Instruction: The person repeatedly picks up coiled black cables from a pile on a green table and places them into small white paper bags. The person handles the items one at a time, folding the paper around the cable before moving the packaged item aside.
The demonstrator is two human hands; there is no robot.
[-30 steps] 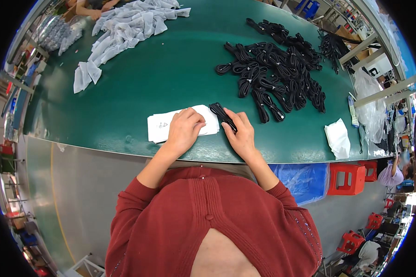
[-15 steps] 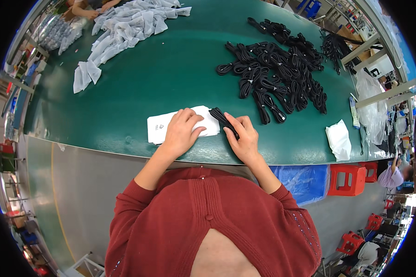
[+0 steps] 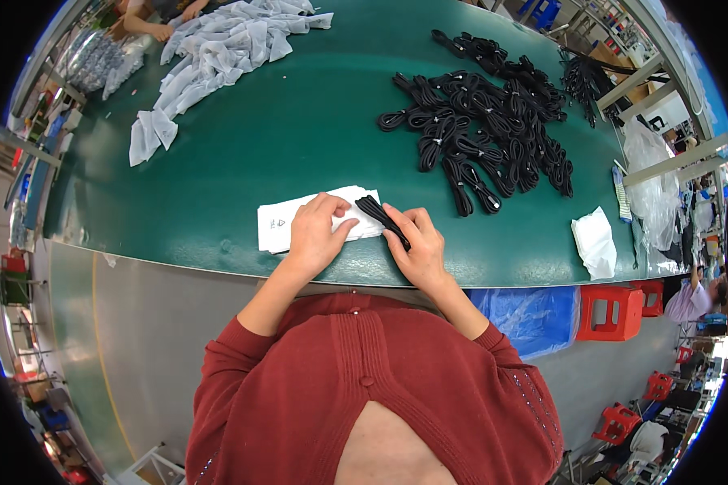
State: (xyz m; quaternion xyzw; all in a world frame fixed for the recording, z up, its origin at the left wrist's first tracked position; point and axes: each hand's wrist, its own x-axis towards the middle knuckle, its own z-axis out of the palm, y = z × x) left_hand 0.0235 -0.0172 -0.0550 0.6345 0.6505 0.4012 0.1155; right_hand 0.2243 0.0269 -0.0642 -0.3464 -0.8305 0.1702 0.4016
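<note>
A small stack of flat white bags (image 3: 277,231) lies near the front edge of the green table. My left hand (image 3: 317,234) rests over the stack with fingers curled, its thumb and forefinger a little apart on the top bag. In my right hand (image 3: 419,249) is a coiled black cable (image 3: 372,208), pinched between thumb and fingers. The far end of this cable lies over the right end of the bags, close to my left fingertips. Whether the tip is inside a bag cannot be made out.
A large heap of coiled black cables (image 3: 485,121) covers the table's back right. White filled pouches (image 3: 218,56) are piled at the back left, by another person's hand (image 3: 162,32). A white packet (image 3: 594,244) lies right. Below are a blue-lined bin (image 3: 526,319) and red stool (image 3: 611,314).
My right hand has moved left with the cable, bringing its end over the bags. My left hand has stayed in nearly the same place, its fingers shifting slightly.
</note>
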